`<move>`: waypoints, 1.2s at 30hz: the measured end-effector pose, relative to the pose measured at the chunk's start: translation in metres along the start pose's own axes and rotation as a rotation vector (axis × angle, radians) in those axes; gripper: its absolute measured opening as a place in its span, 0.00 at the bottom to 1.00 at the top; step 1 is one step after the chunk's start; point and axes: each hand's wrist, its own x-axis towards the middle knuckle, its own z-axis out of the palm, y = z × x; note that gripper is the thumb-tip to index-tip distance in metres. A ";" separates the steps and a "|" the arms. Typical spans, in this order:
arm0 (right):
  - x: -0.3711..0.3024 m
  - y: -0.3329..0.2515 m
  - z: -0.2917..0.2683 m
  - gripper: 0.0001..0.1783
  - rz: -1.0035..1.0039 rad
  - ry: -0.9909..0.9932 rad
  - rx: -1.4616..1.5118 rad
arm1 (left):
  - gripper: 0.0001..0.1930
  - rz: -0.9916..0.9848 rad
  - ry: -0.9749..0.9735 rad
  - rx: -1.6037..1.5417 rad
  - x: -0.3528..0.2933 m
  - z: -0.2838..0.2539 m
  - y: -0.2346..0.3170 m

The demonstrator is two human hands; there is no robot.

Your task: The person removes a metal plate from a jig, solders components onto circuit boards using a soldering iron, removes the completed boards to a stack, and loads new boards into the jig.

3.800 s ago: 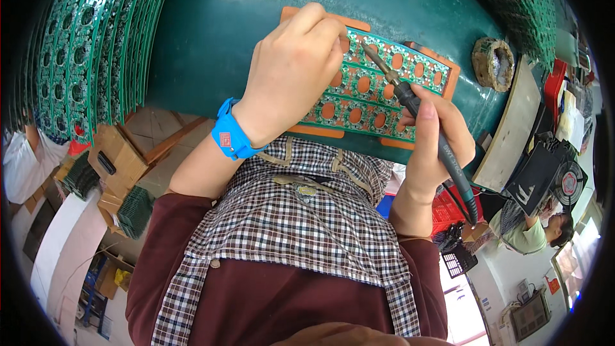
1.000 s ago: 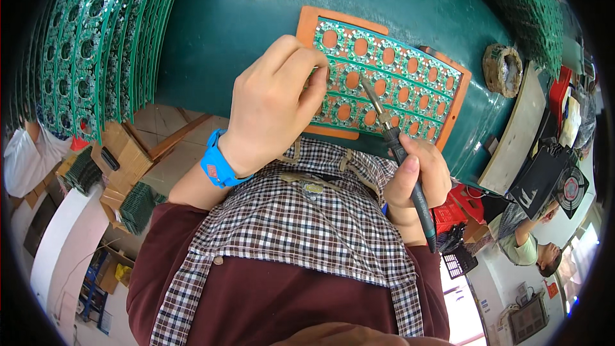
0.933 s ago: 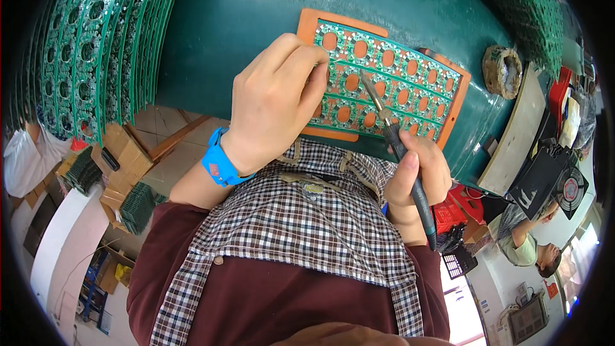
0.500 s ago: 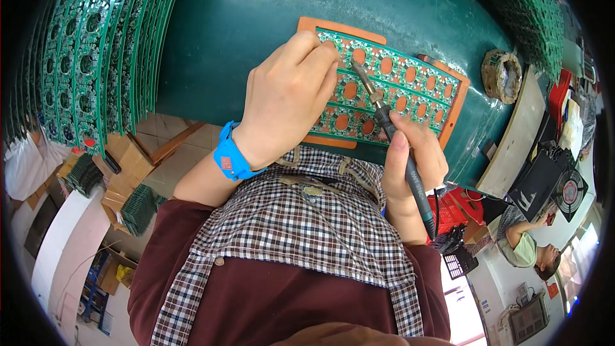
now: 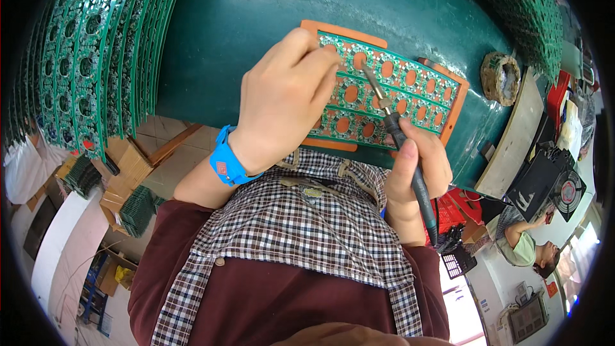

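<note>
A green circuit board panel (image 5: 400, 81) with rows of oval openings lies in an orange-brown holder (image 5: 456, 113) on the table. My right hand (image 5: 428, 161) grips a soldering iron (image 5: 420, 193) by its dark handle. The metal tip points to the upper left, over the top row near its second opening; whether it touches the board I cannot tell. At the panel's left end rests my left hand (image 5: 282, 99), a blue band (image 5: 232, 159) around its wrist. Its thumb and fingers are pinched together at the board, and whatever they hold is hidden.
Upright rows of green circuit boards (image 5: 96, 45) stand at the left, more boards (image 5: 512, 13) at the far right. A round, crusted container (image 5: 501, 77) sits right of the holder, beside a pale plank (image 5: 512, 134). Another person (image 5: 526, 248) is off to the right.
The soldering iron and my right hand have shifted slightly right and toward me. The board and holder sit a touch nearer. My left hand stays pinched at the panel's left end.
</note>
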 end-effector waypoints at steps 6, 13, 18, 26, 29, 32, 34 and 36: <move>0.015 -0.008 0.011 0.07 -0.035 -0.059 -0.014 | 0.04 -0.072 0.045 0.034 0.004 0.000 -0.003; 0.014 -0.009 0.014 0.08 -0.063 -0.081 -0.038 | 0.04 -0.034 0.006 -0.020 0.005 -0.001 -0.005; 0.001 -0.011 -0.004 0.09 -0.139 -0.106 -0.048 | 0.05 -0.048 -0.006 -0.080 -0.009 -0.015 0.000; -0.006 -0.013 0.003 0.07 -0.152 -0.154 0.025 | 0.06 -0.043 -0.082 -0.143 -0.024 -0.010 0.000; -0.012 -0.015 -0.002 0.07 -0.170 -0.158 0.009 | 0.06 -0.055 -0.086 -0.127 -0.027 -0.014 0.002; -0.025 -0.014 -0.008 0.08 -0.175 -0.105 0.017 | 0.06 -0.080 -0.081 -0.118 -0.037 -0.020 0.005; -0.031 -0.012 -0.009 0.08 -0.190 -0.116 0.039 | 0.06 -0.109 -0.107 -0.153 -0.045 -0.020 0.009; -0.032 -0.014 -0.009 0.08 -0.196 -0.166 0.055 | 0.06 -0.142 -0.132 -0.196 -0.051 -0.017 0.009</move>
